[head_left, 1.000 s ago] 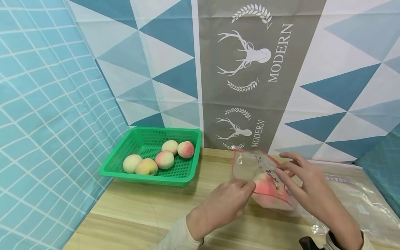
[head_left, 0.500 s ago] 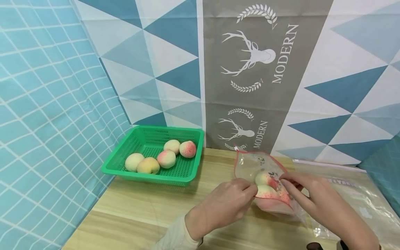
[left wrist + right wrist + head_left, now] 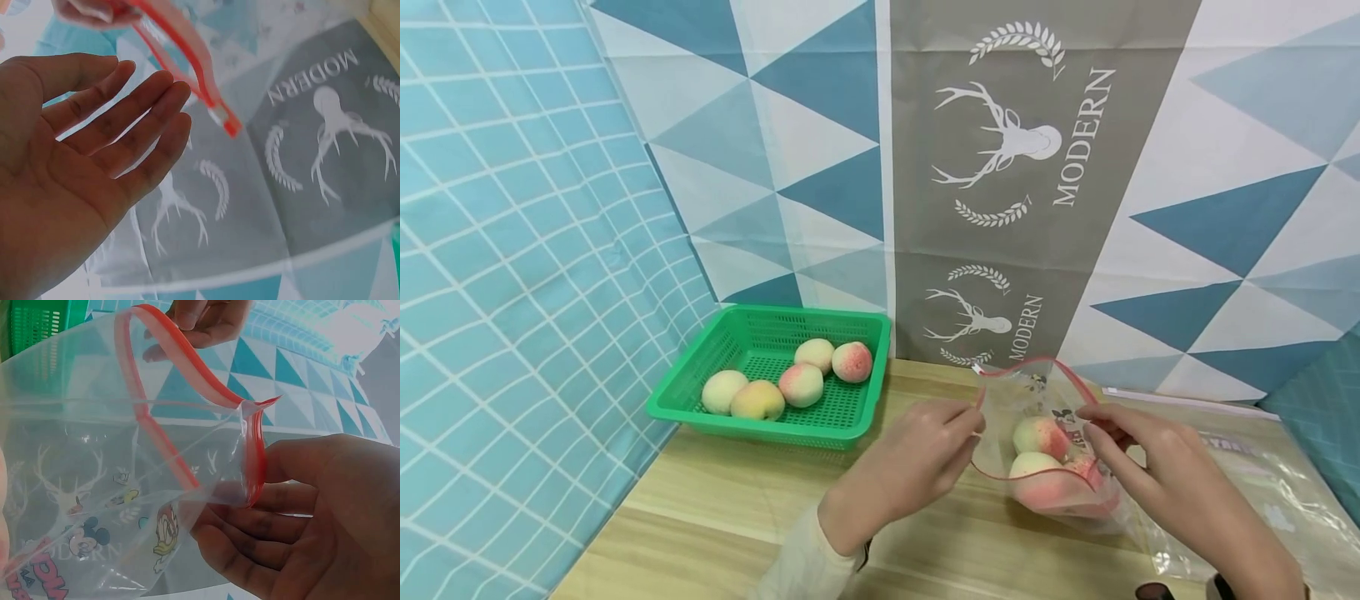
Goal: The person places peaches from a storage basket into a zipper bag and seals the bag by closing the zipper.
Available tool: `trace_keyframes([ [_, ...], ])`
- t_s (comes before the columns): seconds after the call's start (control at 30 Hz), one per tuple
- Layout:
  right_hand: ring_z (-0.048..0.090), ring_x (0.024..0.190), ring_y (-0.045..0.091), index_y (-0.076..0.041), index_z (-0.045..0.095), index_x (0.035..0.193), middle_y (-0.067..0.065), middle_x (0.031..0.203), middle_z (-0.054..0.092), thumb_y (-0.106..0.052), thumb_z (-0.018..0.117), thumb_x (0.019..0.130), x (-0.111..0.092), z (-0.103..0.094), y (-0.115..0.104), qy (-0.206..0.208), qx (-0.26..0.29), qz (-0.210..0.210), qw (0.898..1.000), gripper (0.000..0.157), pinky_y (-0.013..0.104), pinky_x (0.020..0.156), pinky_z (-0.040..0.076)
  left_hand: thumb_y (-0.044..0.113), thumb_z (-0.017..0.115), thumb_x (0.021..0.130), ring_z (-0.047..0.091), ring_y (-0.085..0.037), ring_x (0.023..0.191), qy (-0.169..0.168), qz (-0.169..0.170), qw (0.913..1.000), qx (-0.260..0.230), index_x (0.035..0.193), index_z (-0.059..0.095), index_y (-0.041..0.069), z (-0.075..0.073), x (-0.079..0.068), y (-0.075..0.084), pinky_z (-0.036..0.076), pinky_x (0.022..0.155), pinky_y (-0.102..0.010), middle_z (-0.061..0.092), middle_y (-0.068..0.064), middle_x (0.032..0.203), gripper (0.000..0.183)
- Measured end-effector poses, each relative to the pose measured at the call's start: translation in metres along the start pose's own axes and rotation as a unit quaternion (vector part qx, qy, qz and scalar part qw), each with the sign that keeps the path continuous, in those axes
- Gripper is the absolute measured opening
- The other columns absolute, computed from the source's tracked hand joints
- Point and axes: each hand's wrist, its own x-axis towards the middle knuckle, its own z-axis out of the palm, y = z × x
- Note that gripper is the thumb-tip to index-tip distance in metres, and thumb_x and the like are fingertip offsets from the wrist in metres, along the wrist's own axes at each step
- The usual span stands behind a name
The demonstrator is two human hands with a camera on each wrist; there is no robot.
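A clear zip bag [image 3: 1000,425] with a red-edged mouth and cartoon prints rests on the table, its mouth wide apart. Inside it are peaches [image 3: 1041,437], green-white with pink blush. My right hand [image 3: 1150,454] pinches the bag's right edge; in the right wrist view, the thumb of that hand [image 3: 300,506] lies along the red zip strip [image 3: 255,459] with fingers behind. My left hand [image 3: 917,458] is beside the bag's left rim. In the left wrist view, this hand [image 3: 94,137] has loosely bent fingers and nothing in it, close to the white zip slider [image 3: 219,115].
At the left a green basket [image 3: 661,404] holds several peaches [image 3: 801,384]. Another clear bag [image 3: 1247,483] lies flat at the right, partly under my right forearm. A dark object [image 3: 1153,591] shows at the lower edge. A patterned cloth [image 3: 820,167] hangs behind the wooden table [image 3: 700,500].
My left hand has let go of the bag's front rim and moved left. The bag's mouth has widened, showing more of the peaches. My right hand has shifted slightly on its edge.
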Motion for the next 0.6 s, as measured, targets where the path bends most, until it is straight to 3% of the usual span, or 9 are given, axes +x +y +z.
trace_keyframes([
  [0.3,0.056,0.071,-0.002,-0.009,0.070,0.111,-0.014,0.082,0.064,-0.016,0.071,0.093,0.001,0.003,0.003,-0.001,-0.001,0.003,1.000,0.020,0.023,0.060,0.050,0.008,0.068,0.092,0.062,-0.016,0.093,0.011,-0.058,0.9983,-0.004,0.106,0.068,0.007,-0.014,-0.010,-0.028,0.052,0.081,-0.026,0.065,-0.001,0.102,0.014],
  [0.6,0.056,0.071,-0.002,-0.010,0.070,0.109,-0.013,0.081,0.064,-0.014,0.072,0.091,0.001,0.003,0.003,0.007,-0.004,-0.009,1.000,0.019,0.022,0.058,0.049,0.010,0.068,0.093,0.062,-0.019,0.099,-0.041,-0.161,0.9861,0.006,0.108,0.067,0.007,-0.021,-0.022,-0.063,0.054,0.083,-0.032,0.066,-0.005,0.107,0.015],
])
